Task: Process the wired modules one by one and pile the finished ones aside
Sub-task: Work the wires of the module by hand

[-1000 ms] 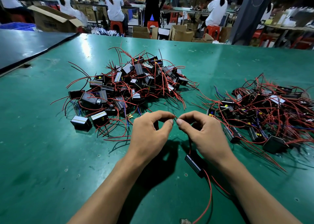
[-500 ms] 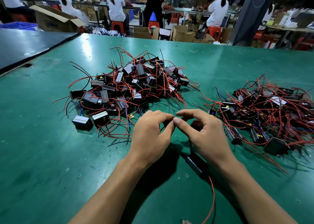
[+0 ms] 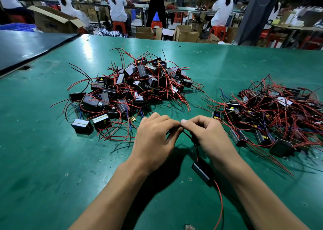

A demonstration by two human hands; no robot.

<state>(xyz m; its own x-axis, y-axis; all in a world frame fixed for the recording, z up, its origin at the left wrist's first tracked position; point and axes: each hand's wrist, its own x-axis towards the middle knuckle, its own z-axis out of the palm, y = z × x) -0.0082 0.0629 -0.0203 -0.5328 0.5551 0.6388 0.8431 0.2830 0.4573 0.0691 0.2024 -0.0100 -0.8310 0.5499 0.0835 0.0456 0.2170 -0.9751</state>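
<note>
Mid-module: left hand [image 3: 153,139] and right hand [image 3: 208,135] each hold a tight pinch grip on the leads [image 3: 189,137], likely twisting them; module [image 3: 202,173] lies near on the desk [image 3: 52,160]; next, release and set aside.

The table [image 3: 52,160] wears a green mat, smooth with a soft sheen under the lights but scuffed and pocked with small dents. The nearest module [image 3: 202,173] has a black plastic case with a slight shine, like those in the left pile [image 3: 129,88], some showing a shiny pale face. Its black wire [image 3: 189,137] and red wire [image 3: 220,194] have smooth plastic sheathing, and the boxes [image 3: 185,33] are matt brown cardboard.
</note>
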